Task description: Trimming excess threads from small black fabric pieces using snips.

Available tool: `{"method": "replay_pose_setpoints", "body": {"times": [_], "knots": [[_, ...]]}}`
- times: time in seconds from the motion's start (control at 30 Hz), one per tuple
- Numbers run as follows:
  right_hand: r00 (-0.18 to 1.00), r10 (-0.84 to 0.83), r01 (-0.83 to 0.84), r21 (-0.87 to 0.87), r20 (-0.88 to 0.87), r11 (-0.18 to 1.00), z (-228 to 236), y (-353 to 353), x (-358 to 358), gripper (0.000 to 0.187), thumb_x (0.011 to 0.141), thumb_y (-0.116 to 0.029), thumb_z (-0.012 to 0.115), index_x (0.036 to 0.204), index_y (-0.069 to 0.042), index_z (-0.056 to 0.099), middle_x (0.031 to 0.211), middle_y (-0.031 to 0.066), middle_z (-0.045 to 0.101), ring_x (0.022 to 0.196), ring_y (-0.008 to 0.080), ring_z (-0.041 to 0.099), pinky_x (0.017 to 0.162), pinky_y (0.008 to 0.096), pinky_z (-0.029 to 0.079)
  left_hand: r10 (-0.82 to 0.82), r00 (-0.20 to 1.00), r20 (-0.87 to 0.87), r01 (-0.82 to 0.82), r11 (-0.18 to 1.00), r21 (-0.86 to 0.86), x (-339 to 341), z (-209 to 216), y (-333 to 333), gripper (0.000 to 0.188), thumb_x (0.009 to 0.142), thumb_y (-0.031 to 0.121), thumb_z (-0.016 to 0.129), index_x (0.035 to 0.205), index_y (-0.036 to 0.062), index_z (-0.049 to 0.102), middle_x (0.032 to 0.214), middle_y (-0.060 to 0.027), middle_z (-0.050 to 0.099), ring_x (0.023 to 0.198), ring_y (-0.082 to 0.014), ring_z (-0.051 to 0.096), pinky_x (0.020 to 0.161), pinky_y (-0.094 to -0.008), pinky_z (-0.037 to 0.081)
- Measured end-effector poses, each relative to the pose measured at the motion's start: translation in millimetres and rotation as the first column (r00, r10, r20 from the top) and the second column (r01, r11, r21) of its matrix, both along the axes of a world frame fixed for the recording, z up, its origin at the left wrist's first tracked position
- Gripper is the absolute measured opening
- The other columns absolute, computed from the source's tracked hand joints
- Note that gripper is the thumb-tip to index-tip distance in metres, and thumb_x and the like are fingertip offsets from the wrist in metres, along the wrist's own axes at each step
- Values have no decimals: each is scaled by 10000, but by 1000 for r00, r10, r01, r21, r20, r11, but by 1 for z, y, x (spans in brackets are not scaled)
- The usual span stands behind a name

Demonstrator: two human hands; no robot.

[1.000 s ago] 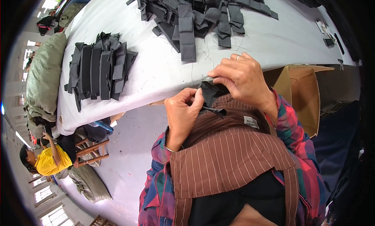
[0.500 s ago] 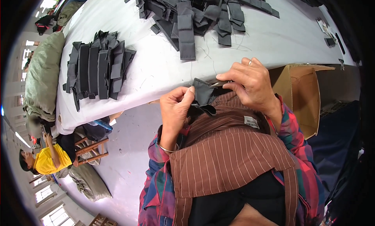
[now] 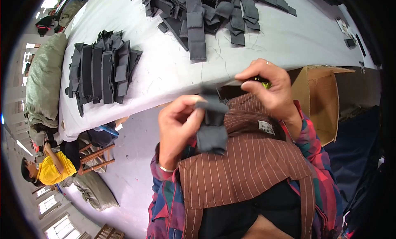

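My left hand (image 3: 179, 125) pinches a dark grey fabric strip (image 3: 212, 138) between thumb and fingers, in front of the table's near edge. The strip is blurred by motion and hangs in folded sections over my brown striped apron. To its right, my right hand (image 3: 268, 84) is closed around small thread snips (image 3: 264, 82) with black and yellow-green handles; the fingers hide most of them. The snips are apart from the strip. Beyond my hands, a loose heap of similar grey strips (image 3: 197, 28) lies on the white-covered table (image 3: 165, 74).
Neatly gathered grey strips (image 3: 97, 72) lie on the table's left part. An open cardboard box (image 3: 321, 102) stands below the edge at right. Small items (image 3: 350, 43) lie at the far right. A person in a yellow shirt (image 3: 55, 168) sits at left, near a stuffed sack (image 3: 47, 74).
My left hand has turned and moved slightly down and left, swinging the strip so more of it hangs down. My right hand has drawn away rightward, with the snips' handles now showing.
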State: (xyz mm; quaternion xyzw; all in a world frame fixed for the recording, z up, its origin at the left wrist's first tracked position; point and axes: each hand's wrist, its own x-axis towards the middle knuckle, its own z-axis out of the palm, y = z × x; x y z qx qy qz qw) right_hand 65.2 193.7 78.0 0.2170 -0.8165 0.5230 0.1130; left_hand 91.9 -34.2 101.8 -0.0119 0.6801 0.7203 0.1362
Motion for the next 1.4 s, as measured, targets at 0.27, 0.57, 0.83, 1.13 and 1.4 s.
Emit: {"method": "replay_pose_setpoints", "body": {"times": [0.27,0.57,0.83,1.13,1.4], "knots": [[979,42,-36,-37,201,999,-6,-13,1,187,792,-111,697,960,-42,655,817,42,630,714,131,564,678,259,452,172,958,-231,-161,985,66,-15,-74,-6,274,727,-122,652,931,33,553,946,-15,565,858,-78,554,765,-208,443],[984,87,-90,12,154,996,-23,-25,-14,170,731,-95,700,888,-37,670,695,56,589,625,199,508,600,300,406,263,912,-316,-205,957,205,-31,-93,3,299,723,-119,682,841,75,486,946,-41,595,871,-101,547,805,-240,424],[998,49,-52,146,25,988,-30,-39,-23,148,708,-178,733,799,-100,646,720,12,619,620,210,544,570,319,384,227,928,-295,-175,966,192,-39,-97,8,301,710,-115,701,837,66,498,934,-42,586,861,-103,543,796,-234,424],[999,32,-32,175,1,984,-34,-40,-27,142,713,-192,730,767,-107,630,702,-1,603,606,202,528,548,320,363,237,930,-279,-194,965,175,-43,-98,13,296,696,-114,704,823,62,502,913,-39,574,853,-104,541,787,-226,422],[948,21,55,-229,317,972,-48,-31,-26,148,738,-151,729,828,-68,648,707,50,618,619,204,543,585,309,411,249,940,-235,-198,955,220,-47,-96,18,286,716,-128,676,830,61,494,895,-37,556,845,-105,541,785,-229,424]]}}
